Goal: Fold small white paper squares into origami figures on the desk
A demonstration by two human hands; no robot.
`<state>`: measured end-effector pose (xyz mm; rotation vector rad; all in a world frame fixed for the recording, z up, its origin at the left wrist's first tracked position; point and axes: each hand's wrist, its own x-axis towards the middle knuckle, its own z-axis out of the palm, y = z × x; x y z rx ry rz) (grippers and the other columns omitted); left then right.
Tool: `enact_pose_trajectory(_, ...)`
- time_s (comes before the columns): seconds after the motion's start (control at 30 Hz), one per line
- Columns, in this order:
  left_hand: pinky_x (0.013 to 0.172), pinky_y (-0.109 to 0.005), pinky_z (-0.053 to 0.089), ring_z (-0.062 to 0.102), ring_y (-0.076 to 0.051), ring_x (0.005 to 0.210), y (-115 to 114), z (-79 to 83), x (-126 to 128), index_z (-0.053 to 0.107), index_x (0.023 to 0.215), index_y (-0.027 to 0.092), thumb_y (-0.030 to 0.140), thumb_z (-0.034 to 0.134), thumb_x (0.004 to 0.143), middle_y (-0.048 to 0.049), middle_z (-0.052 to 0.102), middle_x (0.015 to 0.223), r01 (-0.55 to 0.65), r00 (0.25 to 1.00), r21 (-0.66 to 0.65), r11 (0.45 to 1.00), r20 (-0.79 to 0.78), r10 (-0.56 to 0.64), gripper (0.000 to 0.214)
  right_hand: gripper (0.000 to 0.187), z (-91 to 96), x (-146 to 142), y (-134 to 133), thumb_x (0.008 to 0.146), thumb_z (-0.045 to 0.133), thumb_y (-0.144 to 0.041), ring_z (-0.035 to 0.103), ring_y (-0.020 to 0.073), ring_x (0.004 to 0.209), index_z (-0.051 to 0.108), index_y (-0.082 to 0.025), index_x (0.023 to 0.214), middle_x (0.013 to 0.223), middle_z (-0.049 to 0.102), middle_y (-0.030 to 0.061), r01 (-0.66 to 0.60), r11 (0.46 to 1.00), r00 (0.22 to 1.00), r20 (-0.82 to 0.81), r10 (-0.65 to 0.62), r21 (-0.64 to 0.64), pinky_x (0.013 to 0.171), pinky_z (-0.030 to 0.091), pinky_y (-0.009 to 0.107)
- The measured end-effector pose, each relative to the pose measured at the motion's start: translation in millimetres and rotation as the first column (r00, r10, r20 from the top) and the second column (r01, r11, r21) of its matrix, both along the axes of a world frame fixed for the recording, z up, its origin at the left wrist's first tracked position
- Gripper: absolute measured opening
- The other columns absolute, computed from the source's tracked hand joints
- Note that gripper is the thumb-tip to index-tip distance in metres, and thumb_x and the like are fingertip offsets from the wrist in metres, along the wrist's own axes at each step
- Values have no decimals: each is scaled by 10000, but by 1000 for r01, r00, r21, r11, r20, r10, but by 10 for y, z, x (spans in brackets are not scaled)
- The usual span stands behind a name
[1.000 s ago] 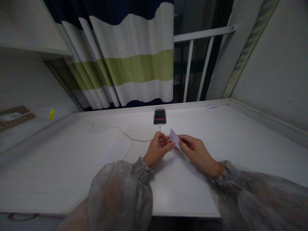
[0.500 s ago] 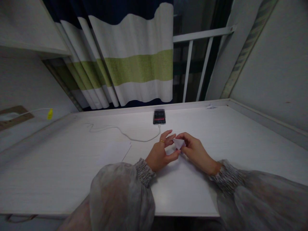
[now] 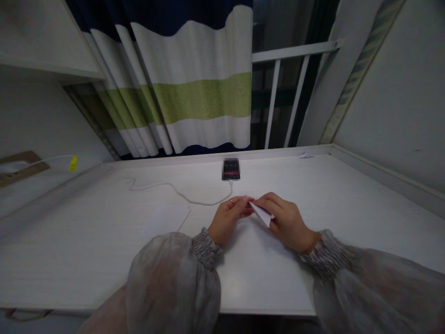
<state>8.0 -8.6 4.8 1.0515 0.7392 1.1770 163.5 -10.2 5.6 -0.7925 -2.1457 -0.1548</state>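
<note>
A small folded piece of white paper [image 3: 262, 214] is held between my two hands, just above the white desk [image 3: 264, 283]. My right hand [image 3: 287, 220] grips its right side, with the thumb below and fingers over the top. At its upper left corner, the thumb and fingers of my left hand [image 3: 231, 215] are pinched together on the paper. The fingers partly cover the paper, so its full folded shape is hidden.
A phone [image 3: 231, 169] lies near the desk's back edge, with a white cable [image 3: 205, 203] running left. White paper sheets [image 3: 167, 220] lie left of my hands. A small white folded item [image 3: 306, 156] is at the back right. A curtain [image 3: 201, 97] hangs behind.
My left fingers have closed from a spread pose into a pinch at the paper's corner. The paper has turned and now slants down to the right in my right hand.
</note>
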Motion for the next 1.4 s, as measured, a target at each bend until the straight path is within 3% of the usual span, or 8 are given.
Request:
enact_pose_trajectory(0.13,804,-327,432,575,-125,679,-34,22,9,643,738,98,326,699,625,-37,638,689,32,999,-22,999,44,-31,261,242,26,12,-11,772,433,-125,560,173,689,605,-141,942,790,617,88,58,984,993,97,-75,166,590,452,280)
enact_pose_trajectory(0.27,800,-326,426,574,-133,697,-41,15,6,665,747,94,293,721,601,-46,651,705,21,999,-33,999,34,-20,253,201,25,20,-6,790,460,-166,548,168,680,628,-159,900,767,619,80,68,975,992,90,-89,213,588,437,281)
enact_pose_trajectory(0.57,770,-308,418,565,-124,670,-31,11,-14,677,706,104,278,712,613,-43,651,664,8,1000,-31,999,-16,-8,201,223,-3,-8,-26,762,453,-112,553,167,665,615,-165,905,759,595,77,-7,997,999,-47,11,83,563,448,280)
enact_pose_trajectory(0.8,713,-286,432,551,-122,634,-32,35,-15,686,686,105,294,730,578,-36,642,629,-2,999,-56,998,-45,0,222,193,51,-34,-34,734,459,-97,538,150,660,585,-198,839,725,545,40,-185,979,957,-244,159,-84,544,439,261)
enact_pose_trajectory(1.0,697,-268,439,559,-121,623,-17,25,-28,692,692,99,302,719,590,-35,637,604,5,998,-56,998,-54,-8,229,170,73,-3,-26,742,445,-120,538,159,720,571,-187,835,762,563,41,-324,904,907,-362,214,-278,635,441,293)
enact_pose_trajectory(1.23,663,-269,448,553,-121,591,26,-2,-50,694,673,105,328,717,583,-36,638,592,-81,990,-11,997,-116,79,241,205,-26,0,58,786,424,-236,544,164,773,582,-188,908,804,576,37,-413,741,772,-636,-25,-530,668,443,286)
enact_pose_trajectory(1.4,614,-252,440,542,-114,564,50,-30,-77,693,656,122,318,707,592,-29,648,604,-190,958,79,979,-201,202,206,255,21,-40,72,811,459,-398,533,148,755,601,-187,791,798,584,25,-398,639,804,-585,-102,-658,675,435,263)
